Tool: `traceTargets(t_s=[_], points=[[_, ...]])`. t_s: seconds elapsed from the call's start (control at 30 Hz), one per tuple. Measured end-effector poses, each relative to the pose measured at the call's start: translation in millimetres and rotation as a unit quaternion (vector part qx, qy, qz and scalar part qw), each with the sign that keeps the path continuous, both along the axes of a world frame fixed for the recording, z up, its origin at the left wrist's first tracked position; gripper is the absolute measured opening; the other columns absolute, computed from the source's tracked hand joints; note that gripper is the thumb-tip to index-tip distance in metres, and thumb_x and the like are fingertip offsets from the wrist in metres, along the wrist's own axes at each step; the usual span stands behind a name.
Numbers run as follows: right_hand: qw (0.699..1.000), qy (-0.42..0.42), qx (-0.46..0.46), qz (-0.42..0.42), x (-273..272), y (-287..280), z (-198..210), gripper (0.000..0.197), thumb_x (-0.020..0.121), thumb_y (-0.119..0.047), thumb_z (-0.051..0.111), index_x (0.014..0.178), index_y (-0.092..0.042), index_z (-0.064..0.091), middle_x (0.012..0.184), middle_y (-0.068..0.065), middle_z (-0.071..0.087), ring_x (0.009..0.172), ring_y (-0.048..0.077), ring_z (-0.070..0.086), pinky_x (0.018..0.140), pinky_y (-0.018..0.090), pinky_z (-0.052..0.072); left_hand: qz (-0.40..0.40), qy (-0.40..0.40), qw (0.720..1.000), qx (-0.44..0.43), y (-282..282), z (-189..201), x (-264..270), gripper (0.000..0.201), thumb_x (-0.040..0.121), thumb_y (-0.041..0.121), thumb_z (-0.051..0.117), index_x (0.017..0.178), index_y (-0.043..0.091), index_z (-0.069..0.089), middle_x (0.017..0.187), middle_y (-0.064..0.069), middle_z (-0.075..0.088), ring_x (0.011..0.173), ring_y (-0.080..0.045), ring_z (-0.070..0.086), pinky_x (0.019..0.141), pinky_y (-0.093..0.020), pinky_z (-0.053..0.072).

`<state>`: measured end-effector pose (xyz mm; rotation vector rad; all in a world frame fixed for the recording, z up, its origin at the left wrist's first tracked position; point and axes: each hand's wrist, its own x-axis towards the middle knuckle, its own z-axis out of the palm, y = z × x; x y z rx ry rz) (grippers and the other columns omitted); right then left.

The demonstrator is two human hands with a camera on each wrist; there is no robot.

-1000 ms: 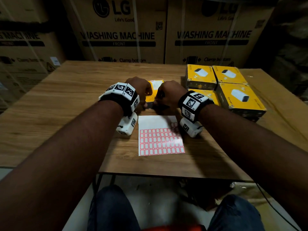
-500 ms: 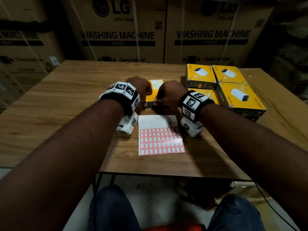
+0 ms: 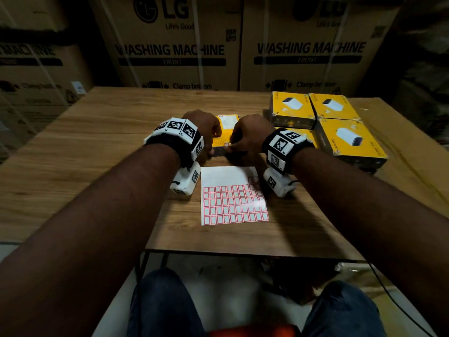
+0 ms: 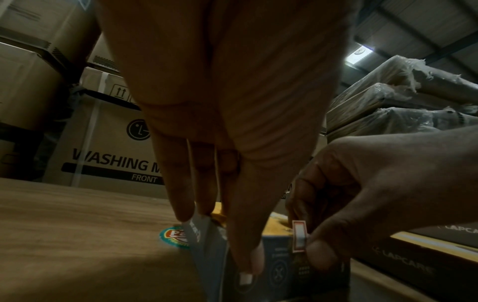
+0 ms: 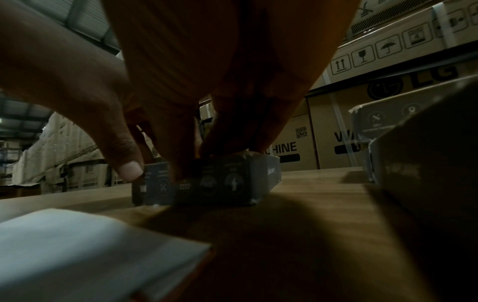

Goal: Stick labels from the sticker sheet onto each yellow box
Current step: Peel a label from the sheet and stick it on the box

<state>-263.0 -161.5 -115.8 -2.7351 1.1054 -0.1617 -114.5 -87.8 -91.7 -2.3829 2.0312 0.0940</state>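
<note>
Right-hand grip (image 4: 362, 204): thumb and fingers pinch a red-bordered label (image 4: 299, 237), bent over the near top edge of the yellow box (image 3: 224, 133); left hand (image 3: 202, 128), fingers extended, steadies that box at its left end. Nearest on the table (image 3: 97, 152) lies the sticker sheet (image 3: 233, 198), just in front of the box. Four further yellow boxes (image 3: 347, 137) stand grouped at far right. Step in hand, by appearance: applying one label. Next move likely requires pressing it flat, then peeling another.
</note>
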Motion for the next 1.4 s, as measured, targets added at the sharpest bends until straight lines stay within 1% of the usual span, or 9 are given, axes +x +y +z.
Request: traceTargets(t_s=[0.17,0.33,0.5,0.63,0.77,0.87,1.0,1.2,1.4], points=[[1.0,0.008,-0.015,-0.004,3,-3,-2,0.034,0.075,-0.05,0.075,0.09,-0.019,0.077,0.091,0.001,0.073,0.078,0.018,0.063,0.065,0.026,0.042,0.005,-0.006,1.0,-0.014,-1,-3,-1,0.057,0.066,0.025,0.086,0.119,0.028,0.065,0.121,0.007,0.066,0.109,-0.017,0.062,0.087,-0.023,0.045],[1.0,0.0,0.025,-0.007,-4,-8,-1,0.02,0.07,-0.023,0.08,0.09,-0.024,0.075,0.095,-0.002,0.073,0.088,0.018,0.067,0.07,0.022,0.041,0.008,-0.025,1.0,-0.006,-7,-8,-3,0.044,0.074,0.051,0.075,0.111,0.029,0.065,0.115,0.006,0.067,0.105,-0.019,0.062,0.08,-0.024,0.041],[0.998,0.002,0.058,-0.01,-5,-10,2,0.023,0.064,-0.019,0.083,0.081,-0.028,0.071,0.091,-0.004,0.073,0.081,0.013,0.065,0.069,0.021,0.041,-0.001,-0.093,0.996,-0.014,-14,-16,-16,0.063,0.069,0.072,0.064,0.105,0.021,0.063,0.101,-0.006,0.066,0.093,-0.027,0.062,0.074,-0.032,0.047],[0.999,0.01,0.049,-0.002,-6,-10,3,0.022,0.069,-0.025,0.082,0.089,-0.024,0.074,0.095,-0.003,0.073,0.087,0.014,0.064,0.069,0.02,0.037,-0.014,-0.129,0.992,-0.009,-14,-13,-27,0.05,0.077,0.053,0.071,0.107,0.013,0.063,0.103,-0.012,0.065,0.097,-0.031,0.063,0.071,-0.033,0.045],[1.0,0.01,0.024,0.004,-3,-9,1,0.032,0.074,-0.047,0.077,0.093,-0.022,0.076,0.097,-0.003,0.073,0.09,0.017,0.065,0.07,0.022,0.038,-0.032,-0.137,0.99,0.019,-16,-6,-27,0.034,0.073,0.041,0.077,0.089,0.013,0.066,0.082,-0.008,0.061,0.089,-0.031,0.066,0.069,-0.032,0.047],[1.0,0.03,0.0,0.001,2,-8,-1,0.044,0.072,-0.061,0.072,0.088,-0.02,0.076,0.089,0.001,0.071,0.082,0.022,0.064,0.066,0.026,0.041,-0.039,-0.165,0.985,0.014,-17,-7,-20,0.036,0.073,0.025,0.077,0.106,0.014,0.069,0.102,-0.014,0.067,0.094,-0.034,0.065,0.078,-0.036,0.054],[0.999,0.049,-0.014,-0.011,8,-7,0,0.04,0.072,-0.058,0.074,0.084,-0.019,0.075,0.08,0.004,0.064,0.075,0.025,0.058,0.064,0.027,0.038,-0.047,-0.148,0.987,0.028,-17,-7,-9,0.043,0.078,0.018,0.074,0.12,0.019,0.065,0.12,-0.013,0.064,0.108,-0.034,0.062,0.088,-0.033,0.048],[0.999,0.052,-0.014,-0.007,6,-13,-2,0.017,0.078,-0.024,0.076,0.094,-0.018,0.074,0.101,0.009,0.071,0.092,0.029,0.065,0.068,0.025,0.038,-0.034,-0.1,0.994,0.022,-19,-10,-4,0.054,0.071,0.064,0.069,0.109,0.026,0.066,0.11,-0.004,0.067,0.098,-0.027,0.063,0.078,-0.029,0.046],[0.997,0.075,-0.005,0.0,6,-15,3,0.024,0.074,-0.029,0.08,0.093,-0.016,0.074,0.094,0.007,0.07,0.081,0.025,0.061,0.066,0.025,0.037,-0.049,-0.148,0.988,0.025,-26,-2,-16,0.06,0.075,0.072,0.062,0.105,0.021,0.067,0.103,-0.008,0.066,0.093,-0.029,0.063,0.069,-0.03,0.045]])
